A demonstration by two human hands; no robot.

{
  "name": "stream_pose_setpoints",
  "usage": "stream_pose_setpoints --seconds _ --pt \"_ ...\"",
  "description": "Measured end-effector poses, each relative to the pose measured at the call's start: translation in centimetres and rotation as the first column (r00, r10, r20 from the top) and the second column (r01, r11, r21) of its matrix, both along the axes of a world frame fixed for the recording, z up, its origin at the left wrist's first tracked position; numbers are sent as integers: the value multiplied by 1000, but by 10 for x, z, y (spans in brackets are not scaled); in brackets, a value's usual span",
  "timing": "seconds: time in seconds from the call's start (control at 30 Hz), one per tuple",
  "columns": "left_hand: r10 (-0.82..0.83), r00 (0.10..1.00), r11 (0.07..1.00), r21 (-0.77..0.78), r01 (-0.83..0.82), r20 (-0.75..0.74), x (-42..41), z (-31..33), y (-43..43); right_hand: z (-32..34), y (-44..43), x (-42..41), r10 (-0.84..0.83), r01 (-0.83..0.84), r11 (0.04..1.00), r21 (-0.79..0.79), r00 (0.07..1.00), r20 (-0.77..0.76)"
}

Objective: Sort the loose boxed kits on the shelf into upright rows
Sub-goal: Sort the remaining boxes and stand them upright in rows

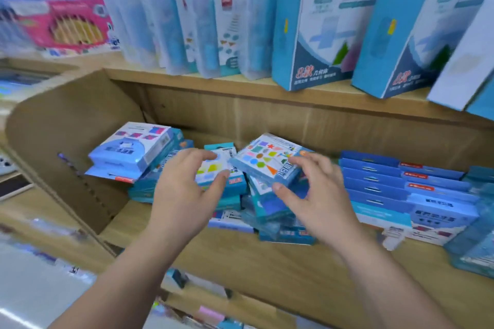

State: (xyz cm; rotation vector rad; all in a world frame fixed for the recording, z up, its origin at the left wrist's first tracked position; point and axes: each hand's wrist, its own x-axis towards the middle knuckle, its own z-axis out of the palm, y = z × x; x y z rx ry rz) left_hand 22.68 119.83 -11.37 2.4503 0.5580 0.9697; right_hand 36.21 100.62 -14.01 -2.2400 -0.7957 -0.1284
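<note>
two stacked kits (131, 152) lie centre left. my left hand (184, 195) spreads wide over a loose kit (213, 171); i cannot tell if it grips. my right hand (320, 200) pinches a shapes kit (267, 160) atop the centre pile (267, 216). at least five blue kits (374, 176) stand in a row at right. upper right, two big boxes (320, 27) read "透明几". bare shelf board (240, 262) lies in front.

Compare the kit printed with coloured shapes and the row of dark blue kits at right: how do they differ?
The shapes kit sits tilted over a jumbled pile; the dark blue kits stand in a neat row. The right hand grips the shapes kit; nothing touches the dark blue kits. Both are blue boxes on the lower shelf.
</note>
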Motion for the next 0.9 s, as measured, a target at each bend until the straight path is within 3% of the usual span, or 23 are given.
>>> stream_pose_setpoints --seconds 0.1,0.2,0.33,0.47,0.63,0.77,0.9 --pt "88 994 988 132 -79 -58 -12 7 42 8 24 13 -88 93 977 -192 996 33" --pt "118 984 978 189 -92 -130 -17 10 75 16 42 24 -180 159 941 -299 983 -45" --pt "-41 969 974 205 92 -244 -12 4 84 20 52 28 -202 146 934 -326 969 -145" --pt "-214 872 959 76 274 -440 6 -4 74 21 54 28 -203 163 942 -293 973 -112" --pt "-231 786 940 77 332 -573 22 -24 67 27 39 16 -257 240 960 -143 959 -116" --pt "-188 807 932 158 327 -560 24 -37 66 33 7 -1 -302 295 953 -69 946 -117" --pt "-263 850 918 153 366 -457 29 -38 53 29 -32 -28 -277 280 960 -1 946 -167"
